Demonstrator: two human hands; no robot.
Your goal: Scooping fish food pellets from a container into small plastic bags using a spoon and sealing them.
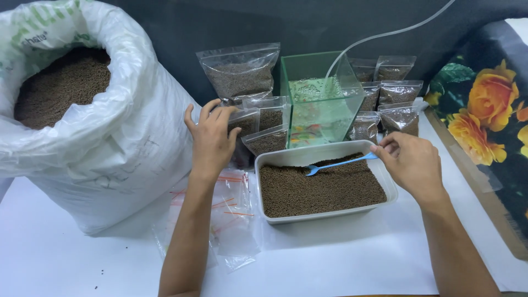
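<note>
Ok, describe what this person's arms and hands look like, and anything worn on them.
Both forearms are bare as far as the picture shows: no sleeves, gloves, watch, bracelets or rings visible. The left hand and right hand are slim with short, unpainted nails. The arms are slender and enter from the bottom edge, so anything worn above the elbows is out of view.

White table (341,258), big pellet sack (126,137), white tray (324,157), empty zip bags (234,220), filled pouches (399,91), green tank (322,104)

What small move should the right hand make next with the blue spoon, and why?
Probably dip the blue spoon into the brown pellets: the right hand holds its handle, the bowl hangs just over the full white tray, and the left hand rests on small bags.
</note>
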